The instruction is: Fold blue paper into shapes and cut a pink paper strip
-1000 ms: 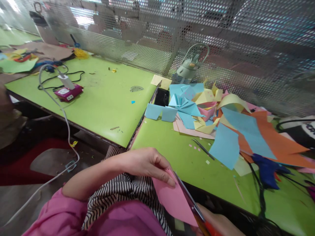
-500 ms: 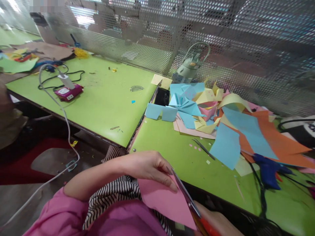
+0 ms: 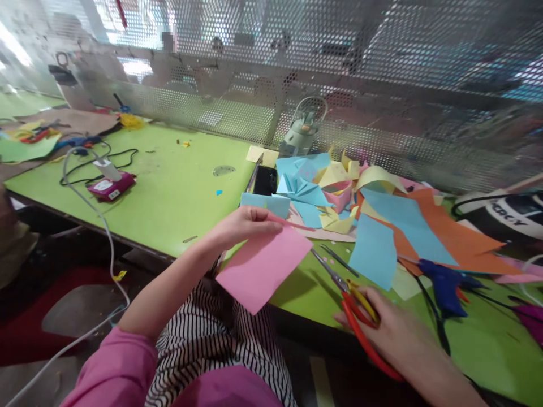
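My left hand point(image 3: 250, 223) pinches the upper edge of a pink paper piece point(image 3: 265, 265), which hangs tilted over the table's front edge. A narrow pink strip shows beside my fingertips. My right hand point(image 3: 377, 319) is closed on scissors point(image 3: 341, 285) with red and yellow handles. Their blades point up and left toward the paper's right corner and do not touch it. Tweezers point(image 3: 339, 260) lie on the green table just beyond the blades, with small paper bits around them.
Cut blue paper point(image 3: 373, 251), orange paper point(image 3: 470, 232) and folded yellow pieces cover the right table. Nearby are a blue glue gun point(image 3: 445, 285), a black phone point(image 3: 265, 181) and a bottle point(image 3: 301, 134). A magenta power adapter point(image 3: 111, 186) with cables sits left.
My left hand has lifted the pink paper up and forward over the table edge. The scissors have come away from the paper, moving up with my right hand, now in fuller view.
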Demonstrator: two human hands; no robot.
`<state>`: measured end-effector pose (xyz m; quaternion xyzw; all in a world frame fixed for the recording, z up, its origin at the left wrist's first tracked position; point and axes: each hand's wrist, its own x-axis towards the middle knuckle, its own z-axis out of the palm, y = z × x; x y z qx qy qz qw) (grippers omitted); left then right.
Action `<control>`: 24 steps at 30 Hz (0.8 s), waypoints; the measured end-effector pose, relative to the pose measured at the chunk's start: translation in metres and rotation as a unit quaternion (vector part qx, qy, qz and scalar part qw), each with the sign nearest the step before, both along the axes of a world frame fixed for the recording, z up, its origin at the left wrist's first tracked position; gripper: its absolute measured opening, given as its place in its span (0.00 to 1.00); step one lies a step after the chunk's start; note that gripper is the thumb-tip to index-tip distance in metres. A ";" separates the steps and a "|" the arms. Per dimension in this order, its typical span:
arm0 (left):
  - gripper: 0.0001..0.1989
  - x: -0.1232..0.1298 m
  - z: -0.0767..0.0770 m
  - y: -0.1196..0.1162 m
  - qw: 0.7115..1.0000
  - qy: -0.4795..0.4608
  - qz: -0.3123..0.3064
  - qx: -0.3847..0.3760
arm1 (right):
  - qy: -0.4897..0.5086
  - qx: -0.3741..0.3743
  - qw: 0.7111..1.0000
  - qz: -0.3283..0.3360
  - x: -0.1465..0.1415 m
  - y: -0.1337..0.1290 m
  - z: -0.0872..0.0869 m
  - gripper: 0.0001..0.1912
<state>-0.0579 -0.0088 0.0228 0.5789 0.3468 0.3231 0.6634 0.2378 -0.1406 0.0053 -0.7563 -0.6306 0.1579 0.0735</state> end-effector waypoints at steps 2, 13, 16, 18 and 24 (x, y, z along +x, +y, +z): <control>0.06 0.014 0.006 0.017 0.999 -0.005 0.034 0.013 | -0.036 -0.002 0.999 -0.011 0.009 0.012 0.000 0.24; 0.11 0.119 0.027 0.077 0.995 -0.003 0.035 0.092 | -0.077 -0.015 0.995 -0.055 0.032 0.002 0.004 0.26; 0.18 0.135 0.030 0.081 0.992 -0.004 0.050 0.113 | -0.079 -0.019 0.995 -0.056 0.037 0.001 0.004 0.26; 0.18 0.140 0.032 0.080 0.992 -0.007 0.054 0.114 | -0.079 -0.020 0.995 -0.059 0.038 0.001 0.003 0.26; 0.06 0.128 0.053 0.093 0.989 -0.042 0.118 0.073 | -0.110 -0.021 0.992 -0.060 0.042 0.008 0.005 0.26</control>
